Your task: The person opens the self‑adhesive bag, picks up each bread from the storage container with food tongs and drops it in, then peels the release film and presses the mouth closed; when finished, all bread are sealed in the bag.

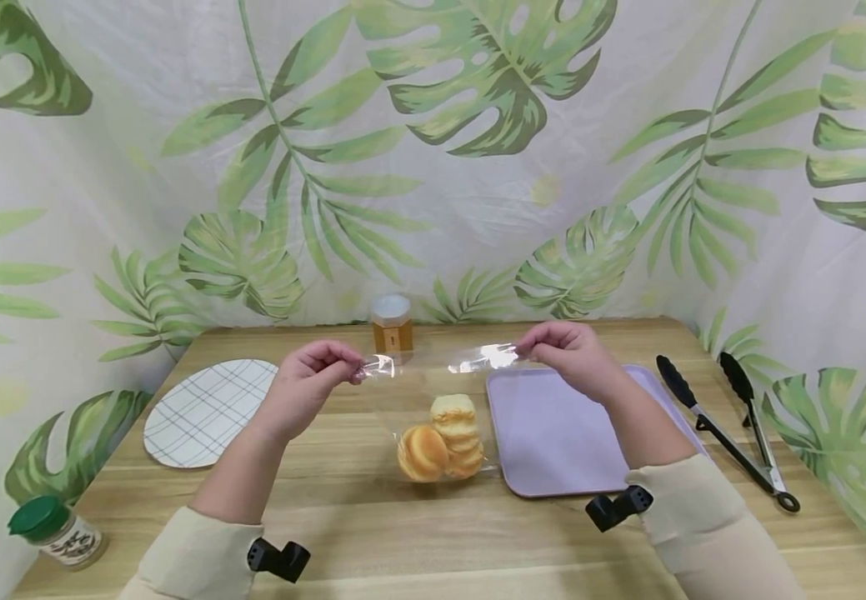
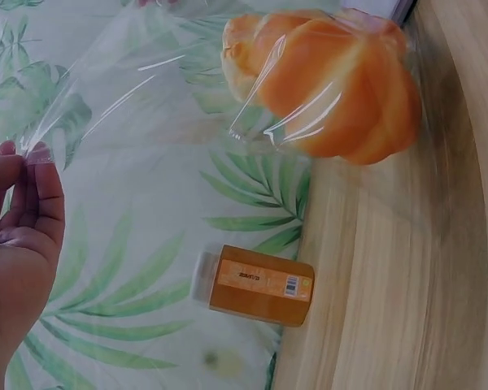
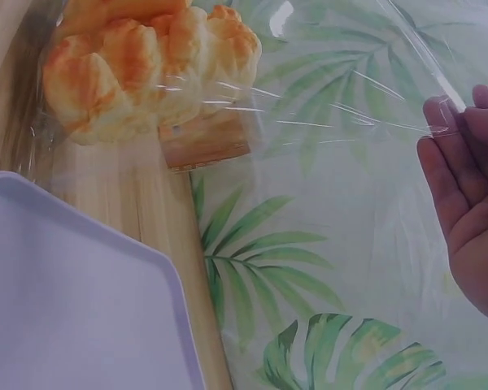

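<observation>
Stretched between both hands is a clear plastic bag (image 1: 481,358) with two bread rolls at its bottom. One is a round bun (image 1: 422,454); beside it is a longer, ridged loaf (image 1: 457,429). My left hand (image 1: 316,379) pinches the bag's upper left corner between thumb and fingers. At the opposite upper corner my right hand (image 1: 571,358) pinches the plastic the same way. In the left wrist view the bun (image 2: 333,89) shows through the film, and in the right wrist view the ridged loaf (image 3: 146,73) does.
A lilac tray (image 1: 553,442) lies under and beside my right forearm, with black-tipped tongs (image 1: 733,450) to its right. On the left are a checked round plate (image 1: 192,417) and a green-lidded shaker (image 1: 65,533). An amber jar (image 1: 392,325) stands at the back edge.
</observation>
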The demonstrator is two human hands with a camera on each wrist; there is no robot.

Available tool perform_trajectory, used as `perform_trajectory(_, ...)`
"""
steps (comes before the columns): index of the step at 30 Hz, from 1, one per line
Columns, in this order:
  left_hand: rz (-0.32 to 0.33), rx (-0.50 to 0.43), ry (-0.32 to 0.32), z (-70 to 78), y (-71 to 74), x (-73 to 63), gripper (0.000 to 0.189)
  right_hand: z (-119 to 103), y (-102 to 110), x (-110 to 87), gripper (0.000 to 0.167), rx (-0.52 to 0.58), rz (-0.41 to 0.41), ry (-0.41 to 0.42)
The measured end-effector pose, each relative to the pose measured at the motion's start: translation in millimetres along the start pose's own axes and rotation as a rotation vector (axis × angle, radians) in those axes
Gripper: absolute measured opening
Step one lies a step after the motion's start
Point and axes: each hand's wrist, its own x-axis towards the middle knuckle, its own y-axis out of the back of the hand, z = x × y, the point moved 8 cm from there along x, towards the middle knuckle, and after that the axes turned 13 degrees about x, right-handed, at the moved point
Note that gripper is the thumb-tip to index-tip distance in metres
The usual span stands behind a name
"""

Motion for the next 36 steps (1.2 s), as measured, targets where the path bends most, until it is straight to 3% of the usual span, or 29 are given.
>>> perform_trajectory(3, -0.034, 0.081, -0.039, 4.0, -1.0, -0.5, 0.032, -3.0, -1.0, -0.3, 0.037, -0.003, -0.019, 0.014)
perform_trajectory(9, -0.082, 0.154, -0.077, 10.8, -2.4, -2.2, 0.028, -2.7, -1.0, 0.3, 0.035, 0.008, -0.039, 0.003)
perform_trajectory(13, -0.093, 0.203, -0.055, 12.3, -4.1, -2.1, 0.016, -2.7, -0.2, 0.3, 0.034, 0.008, -0.048, 0.008)
perform_trajectory(19, -0.108, 0.259, -0.022, 11.7, -3.7, -1.4, 0.015, -3.9, -0.5, -0.1, 0.035, -0.013, -0.051, 0.010)
perform_trajectory(24, -0.116, 0.256, -0.006, 12.5, -3.2, -0.1, 0.020, -4.0, -1.5, 0.8, 0.037, -0.029, -0.040, -0.004)
perform_trajectory(28, -0.114, 0.201, 0.011, 14.6, -3.1, -0.2, 0.025, -3.4, -1.3, 1.4, 0.038, -0.040, -0.032, -0.010)
perform_trajectory(32, -0.083, 0.188, 0.049, 13.8, -3.3, -0.4, 0.018, -4.0, -1.3, 0.9, 0.036, -0.041, -0.032, -0.010)
perform_trajectory(36, -0.029, 0.231, 0.090, 9.4, -3.2, -0.7, 0.013, -5.1, -2.2, 0.4, 0.030, -0.033, -0.034, -0.012)
